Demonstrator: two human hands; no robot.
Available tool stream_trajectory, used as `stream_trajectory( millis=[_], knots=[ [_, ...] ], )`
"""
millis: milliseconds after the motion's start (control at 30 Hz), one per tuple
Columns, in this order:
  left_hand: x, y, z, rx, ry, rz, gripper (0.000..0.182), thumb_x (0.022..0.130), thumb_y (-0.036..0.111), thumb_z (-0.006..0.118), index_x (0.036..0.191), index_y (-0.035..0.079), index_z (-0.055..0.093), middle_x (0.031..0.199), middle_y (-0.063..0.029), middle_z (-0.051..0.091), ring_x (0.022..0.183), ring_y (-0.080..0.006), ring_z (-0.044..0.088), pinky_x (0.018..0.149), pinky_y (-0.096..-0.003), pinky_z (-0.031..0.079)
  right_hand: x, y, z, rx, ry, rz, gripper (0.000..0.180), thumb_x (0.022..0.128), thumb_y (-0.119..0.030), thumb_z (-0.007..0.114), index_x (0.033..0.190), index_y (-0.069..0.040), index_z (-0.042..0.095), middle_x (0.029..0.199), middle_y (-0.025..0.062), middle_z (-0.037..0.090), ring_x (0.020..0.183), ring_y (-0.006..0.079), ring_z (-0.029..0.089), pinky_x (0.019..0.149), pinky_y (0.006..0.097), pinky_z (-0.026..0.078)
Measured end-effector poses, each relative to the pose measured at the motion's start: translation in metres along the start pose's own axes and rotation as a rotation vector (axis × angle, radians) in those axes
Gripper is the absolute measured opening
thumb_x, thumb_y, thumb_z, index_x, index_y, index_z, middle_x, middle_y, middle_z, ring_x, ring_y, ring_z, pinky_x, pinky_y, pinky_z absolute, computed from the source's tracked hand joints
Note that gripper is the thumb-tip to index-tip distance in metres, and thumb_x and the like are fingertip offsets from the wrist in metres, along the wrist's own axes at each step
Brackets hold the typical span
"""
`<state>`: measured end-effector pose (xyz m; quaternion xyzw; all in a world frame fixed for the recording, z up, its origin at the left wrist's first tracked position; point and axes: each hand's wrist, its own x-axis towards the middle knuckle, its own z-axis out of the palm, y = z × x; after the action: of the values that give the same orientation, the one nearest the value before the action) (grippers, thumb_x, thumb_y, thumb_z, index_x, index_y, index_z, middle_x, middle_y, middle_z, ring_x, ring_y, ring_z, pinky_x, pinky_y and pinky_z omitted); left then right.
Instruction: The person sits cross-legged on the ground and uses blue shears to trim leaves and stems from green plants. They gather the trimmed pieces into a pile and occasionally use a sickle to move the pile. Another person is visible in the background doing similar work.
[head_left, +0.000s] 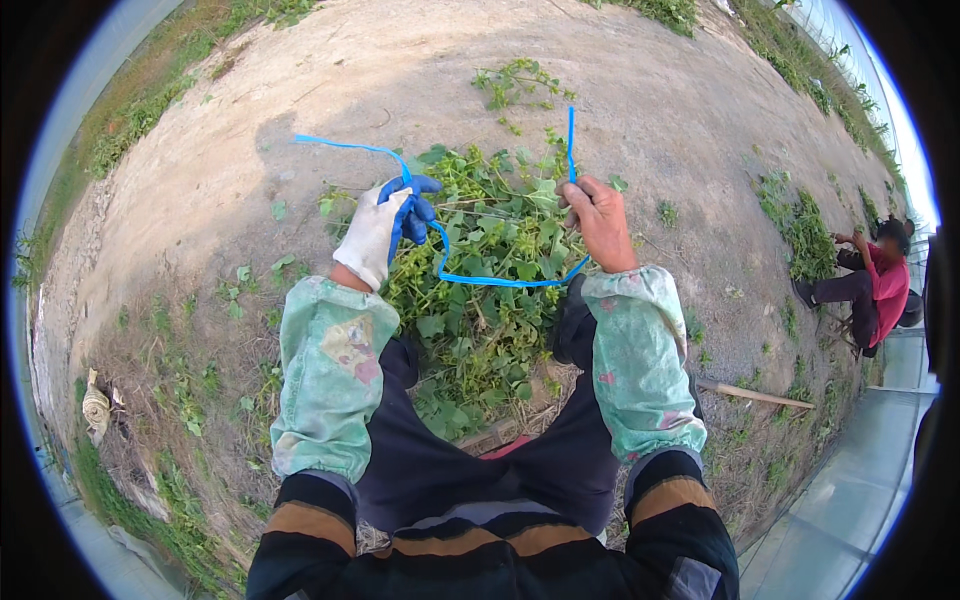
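A thin blue plastic strap (495, 281) runs between my two hands and sags in the middle over a heap of cut leafy green vines (472, 330). My left hand (394, 217), in a white and blue coated glove, holds it near one end, which sticks out up and to the left. My bare right hand (596, 217) pinches the strap between thumb and fingers, its other end pointing up. Both hands are above the heap, which lies on the ground between my dark shoes. Green patterned sleeve covers are on both forearms.
Loose vine cuttings (517, 82) lie beyond the heap. At the right a seated person (885, 285) in a red top holds vines beside another pile (806, 232). A wooden stick (754, 392) lies at my right; a pale coiled bundle (96, 409) is at the far left.
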<state>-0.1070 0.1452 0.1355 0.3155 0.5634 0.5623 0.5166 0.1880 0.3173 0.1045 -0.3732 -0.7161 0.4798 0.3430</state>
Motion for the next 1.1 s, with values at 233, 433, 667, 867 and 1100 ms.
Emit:
stream_trajectory(
  millis=[233,433,667,867,1100],
  knots=[
    [0.008,-0.018,0.065,0.335,-0.155,-0.074,0.026,0.105,0.022,0.051,0.109,0.003,0.070,0.075,-0.0038,0.066,0.058,-0.0121,0.060,0.054,-0.0273,0.048,-0.009,-0.043,0.080,-0.136,-0.071,-0.239,0.018,0.093,-0.013,0.067,0.094,0.005,0.068,0.082,0.0207,0.061,0.077,0.0402,0.062,0.068,0.0463,0.048],
    [0.012,-0.025,0.064,0.325,-0.162,-0.115,0.024,0.104,0.024,0.056,0.106,0.003,0.068,0.076,-0.0037,0.064,0.066,-0.0133,0.059,0.059,-0.0309,0.048,-0.015,-0.041,0.074,0.046,-0.166,-0.147,0.021,0.094,-0.014,0.066,0.102,0.005,0.071,0.090,0.0208,0.068,0.081,0.0389,0.067,0.073,0.0437,0.052],
    [0.018,-0.033,0.070,0.819,-0.206,0.049,0.027,0.098,0.029,0.059,0.111,0.006,0.069,0.084,-0.0180,0.069,0.077,-0.0331,0.068,0.072,-0.0447,0.051,-0.019,-0.030,0.073,-0.167,-0.099,-0.171,0.019,0.090,-0.014,0.072,0.097,0.003,0.073,0.093,0.0201,0.071,0.084,0.0383,0.069,0.073,0.0435,0.053],
    [0.019,-0.026,0.066,0.738,-0.270,0.084,0.020,0.100,0.017,0.056,0.103,-0.001,0.066,0.075,-0.0072,0.064,0.069,-0.0187,0.061,0.064,-0.0367,0.050,-0.017,-0.030,0.077,-0.058,-0.081,-0.188,0.012,0.091,-0.010,0.073,0.095,0.002,0.071,0.082,0.0087,0.069,0.073,0.0152,0.064,0.064,0.0326,0.049],
    [0.017,-0.019,0.048,0.959,-0.420,0.023,0.008,0.090,0.009,0.063,0.093,0.001,0.063,0.073,-0.0042,0.061,0.064,-0.0150,0.055,0.061,-0.0340,0.048,0.011,-0.019,0.023,0.634,0.084,0.089,0.016,0.102,-0.015,0.063,0.098,0.000,0.068,0.093,0.0078,0.073,0.079,0.0147,0.067,0.067,0.0296,0.058]
  ],
)
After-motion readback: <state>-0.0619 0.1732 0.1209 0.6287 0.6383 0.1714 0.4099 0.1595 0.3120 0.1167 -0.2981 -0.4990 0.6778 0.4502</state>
